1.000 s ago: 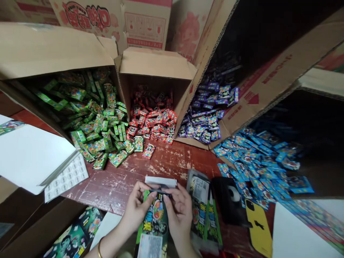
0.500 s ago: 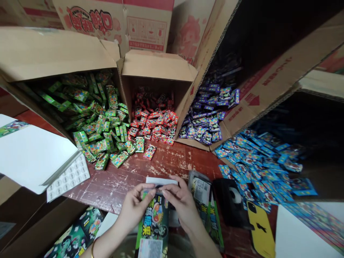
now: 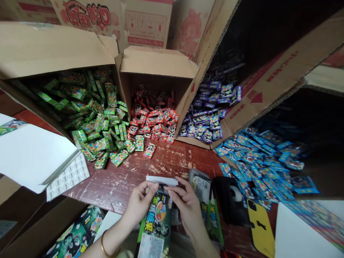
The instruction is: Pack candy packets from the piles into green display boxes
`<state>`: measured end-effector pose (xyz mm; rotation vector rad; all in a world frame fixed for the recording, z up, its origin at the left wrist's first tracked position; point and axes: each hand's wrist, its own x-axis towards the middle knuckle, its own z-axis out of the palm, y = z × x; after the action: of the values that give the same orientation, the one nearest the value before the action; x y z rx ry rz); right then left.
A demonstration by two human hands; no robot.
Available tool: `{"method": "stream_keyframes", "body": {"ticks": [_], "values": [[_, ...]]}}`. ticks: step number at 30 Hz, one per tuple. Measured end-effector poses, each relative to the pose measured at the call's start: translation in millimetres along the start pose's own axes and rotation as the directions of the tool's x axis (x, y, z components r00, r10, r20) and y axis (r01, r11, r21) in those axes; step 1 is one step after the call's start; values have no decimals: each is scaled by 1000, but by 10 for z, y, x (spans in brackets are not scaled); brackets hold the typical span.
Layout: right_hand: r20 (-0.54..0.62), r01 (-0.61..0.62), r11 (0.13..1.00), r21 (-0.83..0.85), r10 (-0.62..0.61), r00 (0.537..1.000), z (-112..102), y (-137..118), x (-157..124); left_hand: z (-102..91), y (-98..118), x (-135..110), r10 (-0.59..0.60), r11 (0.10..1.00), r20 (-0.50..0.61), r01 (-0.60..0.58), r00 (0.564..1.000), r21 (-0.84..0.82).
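Between my two hands is a green and black printed candy bag [image 3: 158, 218] with a pale label on its lower part. My left hand [image 3: 142, 199] pinches its top left edge between thumb and fingers. At the top right, my right hand [image 3: 185, 200] closes on the same bag, thumb against the front. A white card or paper [image 3: 161, 180] shows just behind the bag's top edge. To the right of my right hand lie similar green and black bags [image 3: 205, 200], partly overlapping.
Open cartons hold green packets [image 3: 99, 125], red packets [image 3: 156, 122], purple packets [image 3: 204, 123] and blue packets [image 3: 255, 161]. At the right lie a black object with a white roll [image 3: 231, 200] and a yellow phone [image 3: 260, 225]. White sheets [image 3: 34, 150] and a sticker sheet [image 3: 67, 175] lie left.
Both hands and the bag have shifted slightly to the right. The left thumb has moved up to the bag's top edge. Both hands still hold the bag.
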<state>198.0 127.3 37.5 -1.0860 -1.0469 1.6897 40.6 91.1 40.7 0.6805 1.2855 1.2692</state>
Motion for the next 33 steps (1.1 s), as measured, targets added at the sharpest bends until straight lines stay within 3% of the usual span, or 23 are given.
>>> {"method": "stream_keyframes", "body": {"ticks": [5,11,20,25,28,30,33], "values": [[8,-14,1000,-18,15,1000,-47,-45,23,9,16,63,0,1000,15,0,1000,-13],[25,-41,998,-38,42,999,-108,24,36,10,1,-56,50,998,22,-51,998,38],[29,192,971,-143,-190,981,-45,134,-97,-2,-63,-11,46,999,28,-46,999,3],[11,188,970,-151,-189,982,-109,127,-55,61,-13,-106,80,996,68,-83,994,41],[-30,228,954,-194,-238,971,-153,-10,75,65,-56,-148,97,994,98,-101,990,39],[51,224,950,-216,-218,975,-145,-157,171,55,-103,-144,89,995,99,-92,991,31],[238,136,956,-260,-73,968,-84,-354,286,38,-150,-118,68,997,96,-70,993,15]]}}
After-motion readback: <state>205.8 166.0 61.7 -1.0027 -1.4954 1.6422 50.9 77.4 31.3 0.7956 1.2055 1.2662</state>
